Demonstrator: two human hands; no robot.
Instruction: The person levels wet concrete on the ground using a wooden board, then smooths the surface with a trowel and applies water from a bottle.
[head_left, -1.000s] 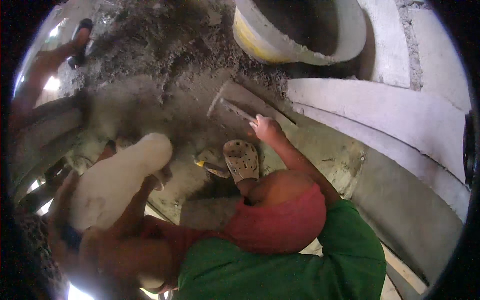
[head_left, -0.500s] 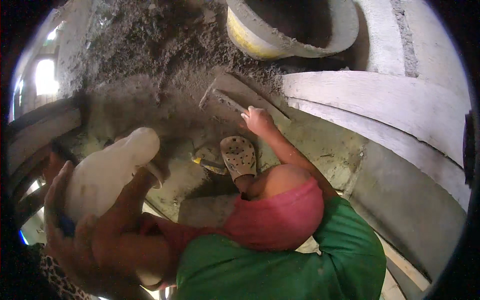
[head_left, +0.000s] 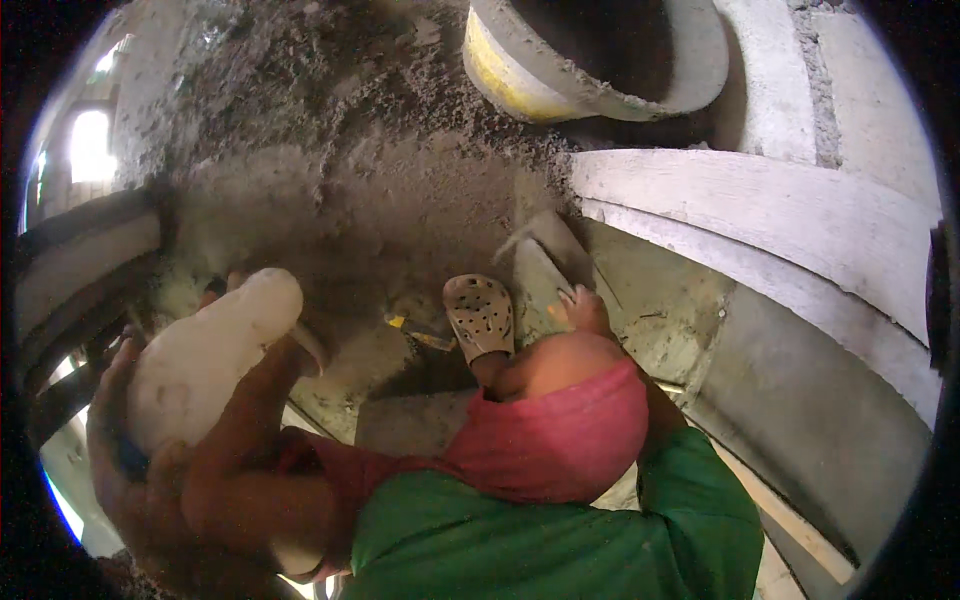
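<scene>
My right hand (head_left: 583,310) is closed on the plastering trowel (head_left: 543,270), a flat rectangular plate with a bar handle. It is tilted and blurred, low over the grey floor just right of my clog (head_left: 478,310). At the left, close to the camera, my left hand (head_left: 112,405) curls along the side of a pale, smooth, rounded object (head_left: 215,360). I cannot make out what kind of object it is, and part of it lies behind my arm. Wet grey mortar (head_left: 330,200) is spread over the floor ahead.
A white-and-yellow bucket (head_left: 490,65) with a mortar-crusted rim stands far right. Pale boards (head_left: 740,195) run along the right side. A small yellow-and-dark tool (head_left: 420,332) lies left of my clog. Loose, lumpy mortar (head_left: 270,90) is heaped at the far end.
My right hand has drawn the trowel back and to the right, off the mortar, and tilted it. My left hand and the pale object have shifted only slightly.
</scene>
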